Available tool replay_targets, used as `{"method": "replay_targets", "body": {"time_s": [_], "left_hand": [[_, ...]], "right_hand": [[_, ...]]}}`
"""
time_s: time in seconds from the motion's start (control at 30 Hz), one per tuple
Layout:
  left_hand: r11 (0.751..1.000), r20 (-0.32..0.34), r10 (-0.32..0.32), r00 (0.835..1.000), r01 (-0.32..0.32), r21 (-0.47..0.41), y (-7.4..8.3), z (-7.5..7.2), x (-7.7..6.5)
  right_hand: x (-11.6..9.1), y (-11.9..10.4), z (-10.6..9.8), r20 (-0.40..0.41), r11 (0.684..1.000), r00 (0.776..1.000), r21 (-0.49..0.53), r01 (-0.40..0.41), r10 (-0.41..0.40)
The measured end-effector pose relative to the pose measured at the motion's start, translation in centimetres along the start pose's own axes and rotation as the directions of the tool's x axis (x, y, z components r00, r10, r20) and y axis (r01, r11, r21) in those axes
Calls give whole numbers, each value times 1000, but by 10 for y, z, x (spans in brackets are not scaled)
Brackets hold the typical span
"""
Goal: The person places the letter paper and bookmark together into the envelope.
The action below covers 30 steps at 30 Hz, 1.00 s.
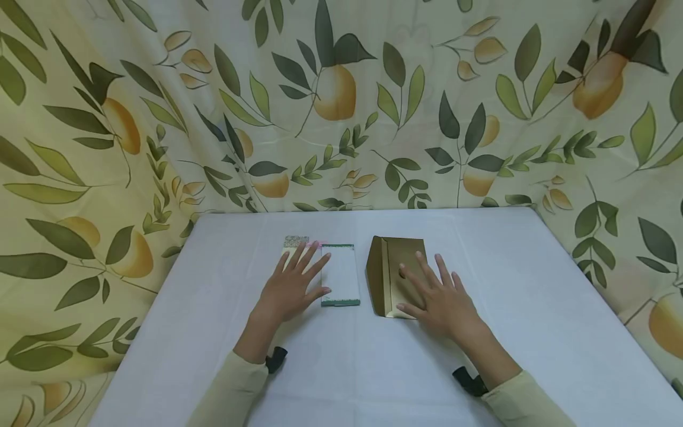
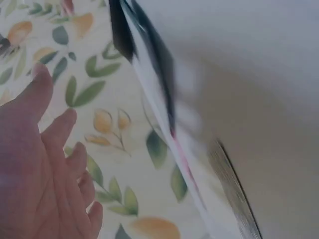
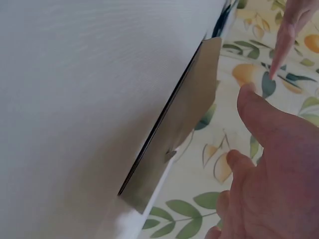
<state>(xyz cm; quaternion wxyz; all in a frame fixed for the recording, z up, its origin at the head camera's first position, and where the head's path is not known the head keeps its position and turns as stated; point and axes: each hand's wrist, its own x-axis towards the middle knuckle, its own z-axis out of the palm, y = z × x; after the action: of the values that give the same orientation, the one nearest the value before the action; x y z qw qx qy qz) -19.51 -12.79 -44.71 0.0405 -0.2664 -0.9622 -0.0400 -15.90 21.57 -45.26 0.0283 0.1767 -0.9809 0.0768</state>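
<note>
My left hand (image 1: 288, 290) is held over the table with its fingers spread and nothing in them. Beneath and beside its fingers lies a white card or pad with green bands (image 1: 341, 276) at its ends. A smaller pale piece with a glittery grey end (image 1: 296, 241) is partly hidden behind those fingers, a pink strip (image 1: 316, 244) beside it. A gold envelope (image 1: 402, 252), flap at its left, lies under my right hand (image 1: 448, 299), which is also spread and holds nothing. In the right wrist view the envelope (image 3: 174, 124) shows apart from that hand.
A white cloth (image 1: 341, 367) covers the table. Behind and beside it hangs a curtain (image 1: 405, 118) printed with fruit and leaves. A dark wrist camera (image 1: 276, 359) sits on the left wrist, and another wrist camera (image 1: 469, 382) on the right.
</note>
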Motion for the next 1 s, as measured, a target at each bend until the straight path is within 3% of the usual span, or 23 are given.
{"method": "replay_targets", "body": {"time_s": [0.3,0.63,1.0], "left_hand": [[998,26,56,998,-55,-40,27,5,26],[992,83,91,992,-83,-100,43,16,46],[985,146,101,984,-78,-154,61,33,67]], "right_hand": [[17,0,17,18,1000,1000,25,12,-12],[21,-19,-1,95,996,994,73,-55,48],[27,-14,1,133,997,990,47,-61,54]]}}
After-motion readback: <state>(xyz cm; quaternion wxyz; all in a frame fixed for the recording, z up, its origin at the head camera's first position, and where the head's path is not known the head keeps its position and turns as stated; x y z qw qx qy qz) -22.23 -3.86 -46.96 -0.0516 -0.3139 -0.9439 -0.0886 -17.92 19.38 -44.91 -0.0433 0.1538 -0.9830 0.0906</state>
